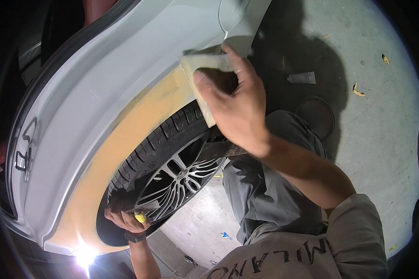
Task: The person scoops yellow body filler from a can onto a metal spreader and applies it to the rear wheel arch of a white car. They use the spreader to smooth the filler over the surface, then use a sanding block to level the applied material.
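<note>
My right hand is closed on a pale, flat spreader, thumb on one side and fingers at its top edge. The spreader lies against the upper end of a tan filler band that follows the wheel arch of a light grey car panel. Lower left, in front of the tyre, my left hand is closed around a putty knife. A yellow lump sits by its blade; shadow hides much of its handle. A dark watch band circles my left wrist.
The tyre and spoked wheel sit inside the arch. A bright lamp glares at the panel's lower end. On the concrete floor lie a clear tube, yellow scraps and a blue scrap. My bent knee is beside the wheel.
</note>
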The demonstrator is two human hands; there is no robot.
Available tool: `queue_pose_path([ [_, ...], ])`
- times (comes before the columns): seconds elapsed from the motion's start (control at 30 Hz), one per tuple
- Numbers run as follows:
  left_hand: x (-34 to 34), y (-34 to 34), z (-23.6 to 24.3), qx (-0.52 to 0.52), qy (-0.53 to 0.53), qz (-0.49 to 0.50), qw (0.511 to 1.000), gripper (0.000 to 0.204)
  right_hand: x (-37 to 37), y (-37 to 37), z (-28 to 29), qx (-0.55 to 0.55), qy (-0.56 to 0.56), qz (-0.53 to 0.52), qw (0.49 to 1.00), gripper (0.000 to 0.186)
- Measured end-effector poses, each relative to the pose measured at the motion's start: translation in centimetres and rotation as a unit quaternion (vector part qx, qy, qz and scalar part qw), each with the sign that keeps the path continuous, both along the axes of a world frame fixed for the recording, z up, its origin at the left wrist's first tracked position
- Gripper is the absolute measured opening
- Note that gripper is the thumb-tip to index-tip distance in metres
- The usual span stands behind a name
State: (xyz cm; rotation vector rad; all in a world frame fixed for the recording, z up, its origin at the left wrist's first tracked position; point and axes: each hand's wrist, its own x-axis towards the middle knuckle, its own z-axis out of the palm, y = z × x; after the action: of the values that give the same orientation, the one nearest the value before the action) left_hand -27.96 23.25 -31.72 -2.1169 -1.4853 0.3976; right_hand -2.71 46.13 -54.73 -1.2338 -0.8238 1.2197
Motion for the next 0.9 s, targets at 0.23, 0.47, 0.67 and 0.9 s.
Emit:
queue_pose_path([
  [0.23, 0.2, 0.1, 0.2, -0.006, 0.010, -0.001, 1.000, 0.060, 1.1, 0.1, 1.0, -0.003, 0.000, -0.012, 1.000, 0.058],
  [0.47, -0.1, -0.3, 0.2, 0.004, 0.023, 0.001, 1.000, 0.066, 0.7, -0.5, 1.9, 0.058, 0.109, 0.055, 0.991, 0.065],
  [0.67, -0.8, -0.8, 0.4, 0.001, 0.025, -0.003, 1.000, 0.069, 0.4, -0.2, 1.3, 0.040, 0.040, 0.013, 0.998, 0.062],
  [0.9, -0.5, -0.9, 0.4, 0.009, 0.021, 0.001, 1.000, 0.067, 0.9, 0.5, 0.7, 0.045, -0.031, -0.016, 0.998, 0.059],
])
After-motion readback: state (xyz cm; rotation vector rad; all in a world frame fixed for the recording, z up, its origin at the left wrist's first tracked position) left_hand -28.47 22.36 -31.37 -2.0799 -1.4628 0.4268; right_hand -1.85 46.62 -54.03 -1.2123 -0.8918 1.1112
